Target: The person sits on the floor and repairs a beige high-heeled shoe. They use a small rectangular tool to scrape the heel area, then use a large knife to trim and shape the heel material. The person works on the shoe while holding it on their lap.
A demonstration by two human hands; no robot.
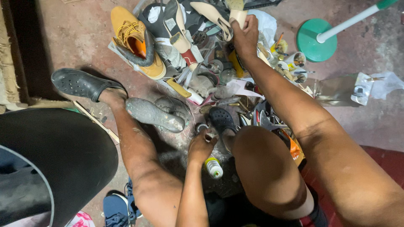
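Seated over a floor (75,38) pile of shoes, the right hand (245,34) fingers grip a stiff, light beige heel (238,16) by its narrow block; left hand (201,146) fingers close around a small bottle (213,167).

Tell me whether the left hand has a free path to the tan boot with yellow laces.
Probably yes. The left hand is low by the small bottle; the tan boot lies uncovered atop the pile, though a worn grey sole lies between, so the hand would reach over it.
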